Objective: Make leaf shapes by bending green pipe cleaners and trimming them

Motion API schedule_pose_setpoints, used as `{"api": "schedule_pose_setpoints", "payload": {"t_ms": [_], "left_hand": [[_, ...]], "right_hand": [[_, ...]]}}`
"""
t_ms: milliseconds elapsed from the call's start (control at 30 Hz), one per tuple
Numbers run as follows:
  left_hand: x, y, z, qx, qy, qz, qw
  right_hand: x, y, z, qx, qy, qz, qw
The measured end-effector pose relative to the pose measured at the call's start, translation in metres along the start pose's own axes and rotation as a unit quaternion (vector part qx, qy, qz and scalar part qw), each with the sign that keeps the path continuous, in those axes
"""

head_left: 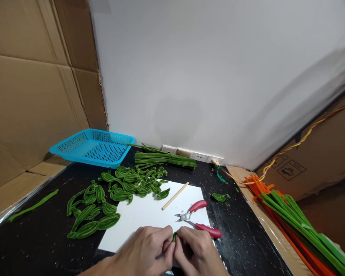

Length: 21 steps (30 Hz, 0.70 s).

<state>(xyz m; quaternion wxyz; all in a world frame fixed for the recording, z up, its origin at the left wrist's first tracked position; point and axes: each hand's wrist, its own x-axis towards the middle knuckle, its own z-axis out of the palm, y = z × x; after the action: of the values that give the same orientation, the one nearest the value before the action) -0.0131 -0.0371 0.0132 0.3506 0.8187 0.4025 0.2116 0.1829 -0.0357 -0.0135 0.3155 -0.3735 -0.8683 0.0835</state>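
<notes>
My left hand (152, 249) and my right hand (197, 249) meet at the near edge of a white sheet (140, 218). Both are closed, fingertips pinching a small green pipe cleaner piece (174, 237) between them; most of it is hidden by the fingers. Just beyond my right hand lie red-handled cutting pliers (186, 217), jaws pointing left. A short wooden stick (175, 196) rests diagonally on the sheet. A heap of leaf shapes bent from green pipe cleaner (132, 182) spreads over the sheet's far left and the black tabletop.
A blue perforated basket (103, 150) stands at the back left. Straight green pipe cleaners (163, 160) lie before wall sockets (199, 156). One leaf shape (220, 197) sits to the right. Bright green (301, 220) and orange strips (258, 184) line the right edge. A green strip (34, 205) lies left.
</notes>
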Motion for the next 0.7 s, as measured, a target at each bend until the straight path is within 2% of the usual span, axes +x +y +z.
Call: {"api": "schedule_pose_setpoints", "payload": {"t_ms": [100, 200, 267, 367, 533, 700], "left_hand": [[0.0, 0.004, -0.006, -0.062, 0.009, -0.015, 0.998], [0.0, 0.005, -0.01, -0.173, -0.002, -0.028, 0.985], [0.0, 0.002, -0.008, -0.284, -0.038, -0.06, 0.956], [0.003, -0.004, -0.001, -0.428, -0.068, -0.104, 0.895], [0.008, -0.008, 0.004, -0.494, -0.079, -0.116, 0.858], [0.009, -0.006, 0.005, -0.544, -0.092, -0.131, 0.823]], "right_hand": [[0.0, 0.0, -0.005, 0.004, 0.029, -0.008, 1.0], [-0.001, 0.002, -0.009, -0.01, 0.058, -0.029, 0.998], [-0.002, 0.003, -0.01, -0.023, 0.063, -0.044, 0.997], [-0.002, 0.004, -0.011, -0.042, 0.062, -0.056, 0.996], [-0.001, 0.005, -0.011, -0.081, 0.057, -0.068, 0.993], [0.003, 0.004, -0.014, -0.1, 0.093, -0.109, 0.985]]}}
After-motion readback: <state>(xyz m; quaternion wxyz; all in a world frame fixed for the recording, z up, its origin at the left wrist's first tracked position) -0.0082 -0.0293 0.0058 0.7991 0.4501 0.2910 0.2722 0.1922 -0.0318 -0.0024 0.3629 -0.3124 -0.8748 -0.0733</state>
